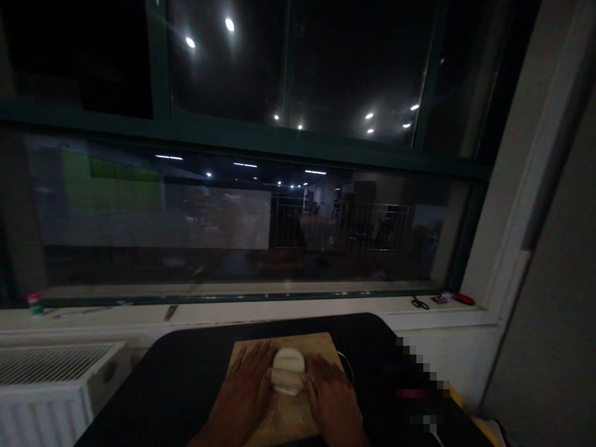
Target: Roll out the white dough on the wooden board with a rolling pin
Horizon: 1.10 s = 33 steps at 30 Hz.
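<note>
Both hands (288, 391) flat — flanking dough (287, 370).

bare board (321, 345) beyond dough (287, 370); hands flank it.

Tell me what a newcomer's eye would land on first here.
The pale dough stands out at bottom centre, on a wooden board atop a black table. The left hand and right hand lie flat on the board and flank it, touching its sides. Above, a big dark window mirrors ceiling lights.
</note>
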Tool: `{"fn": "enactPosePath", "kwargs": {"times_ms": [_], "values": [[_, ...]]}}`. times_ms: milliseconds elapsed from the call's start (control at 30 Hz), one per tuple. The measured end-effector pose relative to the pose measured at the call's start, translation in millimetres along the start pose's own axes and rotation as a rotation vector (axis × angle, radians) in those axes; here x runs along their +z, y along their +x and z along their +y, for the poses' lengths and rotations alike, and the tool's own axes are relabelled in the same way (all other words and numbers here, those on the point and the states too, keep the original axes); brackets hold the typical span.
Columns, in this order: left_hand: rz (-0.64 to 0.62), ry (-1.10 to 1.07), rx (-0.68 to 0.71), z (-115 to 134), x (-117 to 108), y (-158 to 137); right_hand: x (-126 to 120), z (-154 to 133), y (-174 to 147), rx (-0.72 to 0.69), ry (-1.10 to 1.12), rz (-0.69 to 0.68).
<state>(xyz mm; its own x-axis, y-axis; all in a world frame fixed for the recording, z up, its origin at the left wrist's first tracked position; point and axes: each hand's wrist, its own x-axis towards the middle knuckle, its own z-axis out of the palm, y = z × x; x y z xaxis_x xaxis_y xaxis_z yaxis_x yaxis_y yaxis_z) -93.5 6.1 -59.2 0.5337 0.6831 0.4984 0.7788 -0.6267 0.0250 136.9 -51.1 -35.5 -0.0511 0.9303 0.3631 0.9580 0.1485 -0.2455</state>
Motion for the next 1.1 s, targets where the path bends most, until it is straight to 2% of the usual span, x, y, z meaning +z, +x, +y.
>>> {"fn": "enactPosePath", "kwargs": {"times_ms": [133,267,433,600,733,900,1100], "values": [[0.023,0.010,0.011,2.5,0.9,-16.8,-7.0,-2.5,-16.2,-0.049,0.128,-0.023],[0.005,-0.033,-0.023,8.0,-4.2,-36.7,-5.7,-10.0,-32.5,-0.049,0.113,0.033],[-0.077,-0.133,-0.064,8.7,-13.9,-39.1,-17.8,-15.3,-26.5,-0.042,0.080,0.020],[-0.108,-0.171,-0.136,9.7,-20.4,-12.1,-42.1,-5.0,15.2,-0.130,0.092,0.021],[-0.185,-0.063,-0.117,12.3,-17.8,14.3,-48.2,3.9,66.1,-0.136,0.022,-0.105],[-0.277,0.121,-0.237,12.2,-12.6,43.4,-30.5,14.4,121.5,-0.168,-0.070,-0.203],[-0.293,0.121,-0.328,6.6,-11.8,62.3,-1.6,29.8,150.8,-0.265,-0.095,-0.343]]}}
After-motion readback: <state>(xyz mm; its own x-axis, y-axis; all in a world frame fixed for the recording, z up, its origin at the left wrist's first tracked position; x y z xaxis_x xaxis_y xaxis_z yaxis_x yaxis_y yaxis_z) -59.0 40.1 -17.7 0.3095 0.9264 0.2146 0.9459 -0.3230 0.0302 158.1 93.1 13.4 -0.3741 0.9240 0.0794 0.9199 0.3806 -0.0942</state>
